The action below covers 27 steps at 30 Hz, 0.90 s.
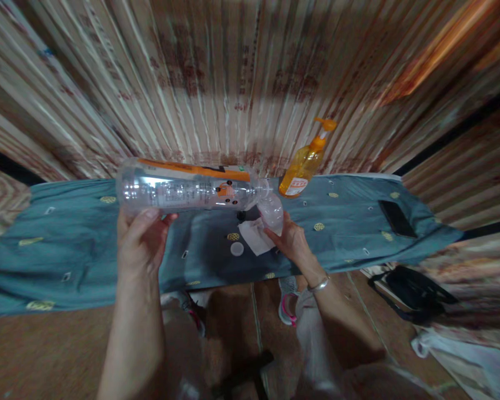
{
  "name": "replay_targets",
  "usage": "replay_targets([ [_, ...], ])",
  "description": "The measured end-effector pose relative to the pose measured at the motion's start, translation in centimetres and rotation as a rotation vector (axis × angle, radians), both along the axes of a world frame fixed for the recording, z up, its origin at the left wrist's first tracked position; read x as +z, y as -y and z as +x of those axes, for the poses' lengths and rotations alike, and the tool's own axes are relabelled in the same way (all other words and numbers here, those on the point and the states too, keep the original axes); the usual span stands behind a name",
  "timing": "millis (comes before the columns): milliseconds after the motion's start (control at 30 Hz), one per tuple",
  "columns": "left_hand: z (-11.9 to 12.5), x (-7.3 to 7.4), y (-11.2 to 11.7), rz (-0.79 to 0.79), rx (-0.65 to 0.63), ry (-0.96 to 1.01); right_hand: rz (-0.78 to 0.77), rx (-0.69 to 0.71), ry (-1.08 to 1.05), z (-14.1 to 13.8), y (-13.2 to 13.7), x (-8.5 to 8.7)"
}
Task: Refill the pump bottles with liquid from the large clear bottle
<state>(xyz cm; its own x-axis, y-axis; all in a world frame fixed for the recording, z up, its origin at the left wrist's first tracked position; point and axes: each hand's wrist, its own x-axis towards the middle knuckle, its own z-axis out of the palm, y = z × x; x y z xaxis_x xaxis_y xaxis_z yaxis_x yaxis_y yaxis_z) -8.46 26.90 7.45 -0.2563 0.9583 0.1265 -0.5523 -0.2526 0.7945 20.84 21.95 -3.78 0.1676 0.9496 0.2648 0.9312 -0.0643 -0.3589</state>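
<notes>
My left hand (pixel 141 236) grips the base end of a large clear plastic bottle (pixel 187 190) with an orange label, held on its side above the table. Its neck points right into a small clear cup (pixel 271 212). My right hand (pixel 290 240) holds that cup from below, fingers wrapped round it. Beneath the cup a white paper (pixel 255 236) and a round white cap (pixel 236 249) lie on the cloth.
A blue patterned cloth (pixel 66 261) covers the table. An orange pump bottle (pixel 306 162) stands at the back, a dark phone (pixel 396 218) lies at the right. A black bag (pixel 414 291) sits on the floor at right. Corrugated wall behind.
</notes>
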Motion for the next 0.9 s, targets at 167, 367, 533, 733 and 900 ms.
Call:
replay_targets([
  [167,0.05,0.05,-0.01,-0.003,0.001,0.007,-0.007,-0.009,0.012,0.01,-0.01,-0.08],
  [367,-0.06,-0.05,-0.05,0.023,-0.021,0.006,0.021,0.007,0.035,0.16,-0.06,-0.4],
  [533,-0.18,-0.21,-0.08,0.031,-0.032,-0.004,0.03,0.007,0.047,0.12,-0.07,-0.37],
  [733,-0.13,-0.26,-0.08,0.016,-0.021,0.002,-0.014,-0.019,0.034,-0.01,-0.06,-0.16],
  [900,-0.15,-0.18,-0.05,0.014,-0.023,0.004,0.006,-0.009,0.026,0.04,-0.1,-0.32],
])
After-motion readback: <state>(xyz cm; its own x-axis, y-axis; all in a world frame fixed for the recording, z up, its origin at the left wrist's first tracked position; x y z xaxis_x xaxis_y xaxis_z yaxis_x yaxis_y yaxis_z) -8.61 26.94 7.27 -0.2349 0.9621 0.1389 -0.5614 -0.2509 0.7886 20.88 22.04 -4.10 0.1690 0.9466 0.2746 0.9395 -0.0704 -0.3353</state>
